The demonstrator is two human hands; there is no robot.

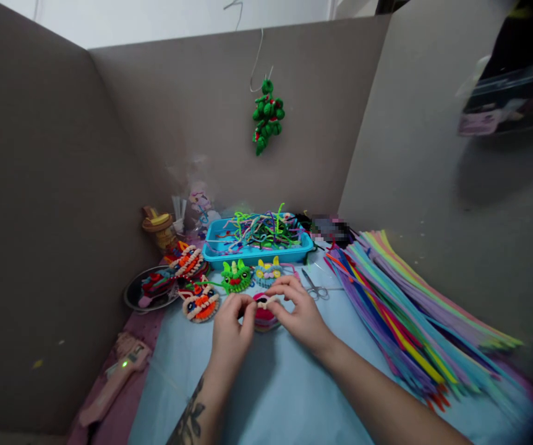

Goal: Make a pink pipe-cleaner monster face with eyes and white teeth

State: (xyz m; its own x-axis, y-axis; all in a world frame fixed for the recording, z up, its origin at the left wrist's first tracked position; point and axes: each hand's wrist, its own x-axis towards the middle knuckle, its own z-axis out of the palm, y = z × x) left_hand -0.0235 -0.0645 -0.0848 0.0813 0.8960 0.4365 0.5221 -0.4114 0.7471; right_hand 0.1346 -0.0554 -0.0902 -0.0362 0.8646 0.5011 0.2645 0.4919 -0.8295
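Note:
A short cream-coloured pipe cleaner (267, 303) stretches between my hands. My left hand (233, 324) pinches its left end between thumb and forefinger. The other end is in the fingertips of my right hand (300, 314), whose remaining fingers are raised and bent. Just below and behind it is a round pink and red pipe-cleaner piece (265, 319), partly hidden; I cannot tell if the two are joined. Beyond my hands sit a green animal face (235, 277) and a light blue and yellow one (268, 273). Left of my left hand lies an orange and cream face (200, 304).
Scissors (315, 288) lie beyond my right hand. A blue tray (257, 254) holds pipe-cleaner scraps at the back. Long pipe cleaners (400, 309) spread on the right. A metal bowl (132, 298) and pink glue gun (117, 382) are left. Grey panels (192, 99) surround the table.

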